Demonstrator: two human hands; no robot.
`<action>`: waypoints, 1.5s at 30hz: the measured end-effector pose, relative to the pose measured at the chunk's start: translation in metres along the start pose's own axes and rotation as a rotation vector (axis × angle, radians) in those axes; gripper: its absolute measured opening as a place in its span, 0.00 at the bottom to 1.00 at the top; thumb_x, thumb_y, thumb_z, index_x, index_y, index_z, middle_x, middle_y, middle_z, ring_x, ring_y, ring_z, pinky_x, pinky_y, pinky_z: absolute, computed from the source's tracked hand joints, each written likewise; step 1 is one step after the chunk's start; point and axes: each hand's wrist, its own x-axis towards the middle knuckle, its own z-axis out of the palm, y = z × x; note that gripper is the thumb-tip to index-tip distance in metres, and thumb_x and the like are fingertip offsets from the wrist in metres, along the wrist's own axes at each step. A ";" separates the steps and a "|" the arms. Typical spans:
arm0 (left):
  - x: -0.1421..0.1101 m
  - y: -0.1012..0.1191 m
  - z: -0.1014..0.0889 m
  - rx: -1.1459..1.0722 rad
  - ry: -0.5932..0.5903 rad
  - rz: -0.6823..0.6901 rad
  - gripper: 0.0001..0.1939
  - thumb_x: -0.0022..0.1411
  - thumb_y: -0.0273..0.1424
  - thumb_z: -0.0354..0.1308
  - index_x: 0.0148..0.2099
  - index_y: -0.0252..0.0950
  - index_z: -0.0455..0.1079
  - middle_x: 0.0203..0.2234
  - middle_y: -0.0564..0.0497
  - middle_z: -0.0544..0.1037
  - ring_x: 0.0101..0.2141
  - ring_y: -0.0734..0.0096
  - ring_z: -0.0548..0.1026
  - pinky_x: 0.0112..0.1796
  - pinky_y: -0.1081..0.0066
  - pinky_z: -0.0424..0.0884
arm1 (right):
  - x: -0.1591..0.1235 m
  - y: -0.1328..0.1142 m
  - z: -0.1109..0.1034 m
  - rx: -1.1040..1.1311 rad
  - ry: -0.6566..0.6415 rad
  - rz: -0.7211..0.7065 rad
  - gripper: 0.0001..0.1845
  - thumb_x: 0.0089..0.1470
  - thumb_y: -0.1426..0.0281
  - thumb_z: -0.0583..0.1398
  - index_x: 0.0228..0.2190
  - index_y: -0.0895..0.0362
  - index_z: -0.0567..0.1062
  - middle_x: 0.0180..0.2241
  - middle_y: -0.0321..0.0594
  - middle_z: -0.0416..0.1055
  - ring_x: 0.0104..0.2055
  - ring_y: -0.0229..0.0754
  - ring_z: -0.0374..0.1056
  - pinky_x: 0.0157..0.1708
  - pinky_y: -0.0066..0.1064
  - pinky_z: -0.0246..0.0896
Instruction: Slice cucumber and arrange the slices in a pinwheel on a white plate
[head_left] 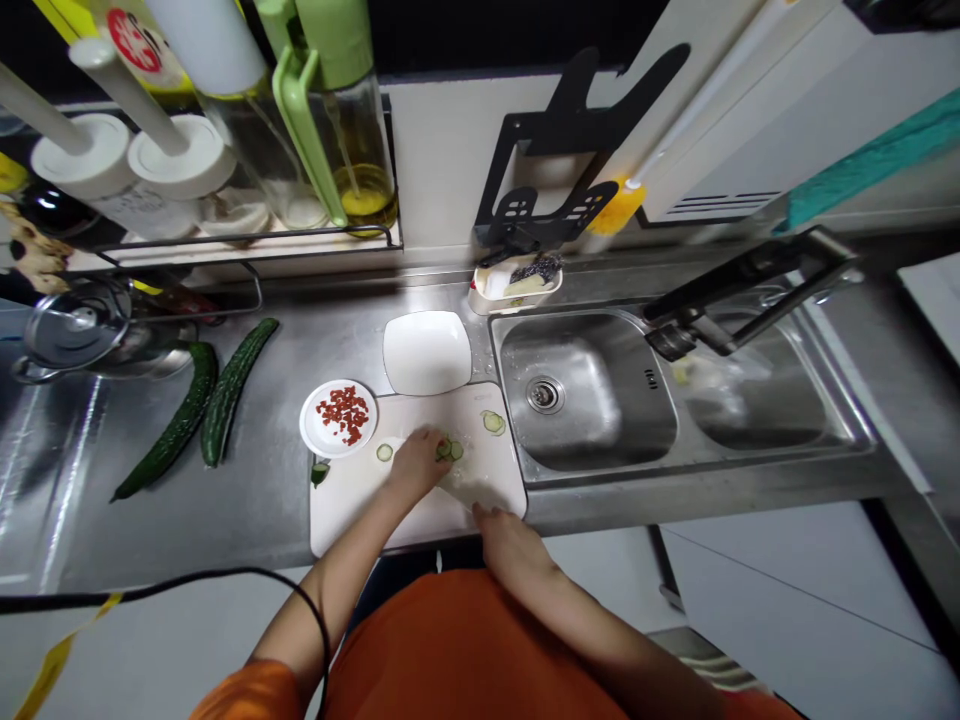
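On the white cutting board (349, 525), my left hand (420, 462) has its fingers bent closed around a small stack of cucumber slices (450, 450). My right hand (514, 545) is closed at the board's front edge, gripping a knife (459, 492) whose pale, blurred blade points left toward my left hand. The handle is hidden in my fist. A single cucumber slice (384, 453) lies left of my left hand, and a few overlapping slices (493, 422) sit at the right. A cucumber end (320, 472) rests on the left edge.
A white plate of diced red-brown pieces (365, 432) overlaps the board's back left corner. Behind stands a white square plate (427, 353). Two whole cucumbers (234, 395) lie at left. A double sink (592, 400) with a black faucet (739, 290) is at right. A black cable (225, 572) crosses near my left arm.
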 end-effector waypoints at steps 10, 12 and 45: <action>0.009 0.007 0.004 0.040 -0.036 -0.060 0.07 0.54 0.27 0.57 0.38 0.37 0.70 0.36 0.46 0.73 0.38 0.65 0.71 0.36 0.70 0.64 | 0.000 0.001 0.001 0.018 -0.009 -0.003 0.27 0.53 0.84 0.44 0.50 0.60 0.69 0.40 0.52 0.74 0.44 0.50 0.71 0.36 0.34 0.65; 0.008 0.005 0.003 0.020 -0.025 -0.058 0.05 0.55 0.28 0.56 0.36 0.37 0.71 0.34 0.47 0.74 0.37 0.66 0.71 0.37 0.71 0.64 | 0.000 0.001 0.000 0.024 -0.012 -0.004 0.27 0.53 0.84 0.43 0.49 0.61 0.69 0.41 0.52 0.74 0.44 0.50 0.71 0.37 0.35 0.65; 0.007 -0.031 0.020 -0.638 0.261 -0.274 0.09 0.53 0.36 0.56 0.32 0.39 0.75 0.20 0.55 0.75 0.22 0.76 0.71 0.25 0.77 0.63 | -0.001 0.023 -0.001 0.097 0.087 0.061 0.23 0.50 0.83 0.47 0.47 0.58 0.67 0.34 0.48 0.75 0.39 0.49 0.73 0.30 0.30 0.58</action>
